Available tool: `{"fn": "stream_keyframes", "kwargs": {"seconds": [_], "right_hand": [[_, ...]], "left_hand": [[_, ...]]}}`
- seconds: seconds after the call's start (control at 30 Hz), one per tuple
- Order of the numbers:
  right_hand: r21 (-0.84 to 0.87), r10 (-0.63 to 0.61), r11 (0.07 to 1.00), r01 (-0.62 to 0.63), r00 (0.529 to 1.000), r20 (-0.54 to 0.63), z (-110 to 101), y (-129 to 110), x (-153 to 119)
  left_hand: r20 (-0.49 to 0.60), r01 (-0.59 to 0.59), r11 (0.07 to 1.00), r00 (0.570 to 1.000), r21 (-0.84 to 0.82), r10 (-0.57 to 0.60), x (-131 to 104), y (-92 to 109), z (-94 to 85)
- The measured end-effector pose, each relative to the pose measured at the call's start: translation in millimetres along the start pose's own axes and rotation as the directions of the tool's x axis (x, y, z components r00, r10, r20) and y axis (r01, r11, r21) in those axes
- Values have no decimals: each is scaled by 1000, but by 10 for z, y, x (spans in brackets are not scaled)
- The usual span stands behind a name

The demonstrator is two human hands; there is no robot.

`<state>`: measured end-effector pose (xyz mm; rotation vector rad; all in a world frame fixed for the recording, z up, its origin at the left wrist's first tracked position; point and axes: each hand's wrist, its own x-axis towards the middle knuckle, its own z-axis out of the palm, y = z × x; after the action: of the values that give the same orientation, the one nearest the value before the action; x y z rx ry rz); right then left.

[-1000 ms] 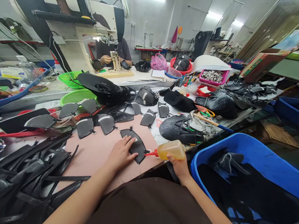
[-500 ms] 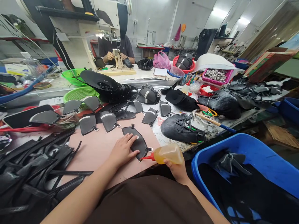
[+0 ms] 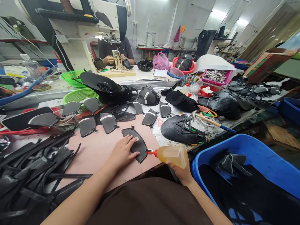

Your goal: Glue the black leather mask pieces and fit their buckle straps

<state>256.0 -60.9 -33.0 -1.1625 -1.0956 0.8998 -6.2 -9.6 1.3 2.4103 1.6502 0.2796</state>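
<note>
My left hand [image 3: 123, 151] lies flat with its fingers spread, pressing on a dark grey leather piece [image 3: 140, 146] with black edging. That piece rests on a pink sheet [image 3: 100, 159] on the bench and carries small metal buckles at its top and right side. In my right hand [image 3: 181, 173] is a squeeze bottle [image 3: 173, 156] of yellowish liquid, tilted on its side. Its red nozzle points left, and the tip is at the tab with the buckle [image 3: 149, 150] on the piece's right edge. Whether the tip touches the tab I cannot tell.
Similar grey pieces [image 3: 108, 122] lie farther back. Black straps [image 3: 42, 175] are heaped at the left. A blue tub [image 3: 253, 150] with dark material stands at the right. Behind the bench, a co-worker [image 3: 127, 47] sits at a sewing machine [image 3: 77, 40].
The bottle has moved slightly up and to the right in my right hand. Its nozzle tip has gone from the piece's bottom corner to the right-hand tab. My left hand stays put.
</note>
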Motion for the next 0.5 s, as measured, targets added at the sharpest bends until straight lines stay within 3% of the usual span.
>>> {"fn": "stream_keyframes", "kwargs": {"seconds": [0.3, 0.37, 0.5], "right_hand": [[163, -1, 986, 33, 981, -195, 146, 30, 198], [209, 4, 977, 46, 973, -230, 139, 5, 241], [205, 27, 978, 29, 964, -263, 60, 15, 293]], "left_hand": [[127, -91, 993, 987, -68, 99, 441, -84, -166], [205, -168, 978, 960, -124, 191, 504, -78, -275], [358, -282, 925, 861, -255, 362, 480, -32, -462]]}}
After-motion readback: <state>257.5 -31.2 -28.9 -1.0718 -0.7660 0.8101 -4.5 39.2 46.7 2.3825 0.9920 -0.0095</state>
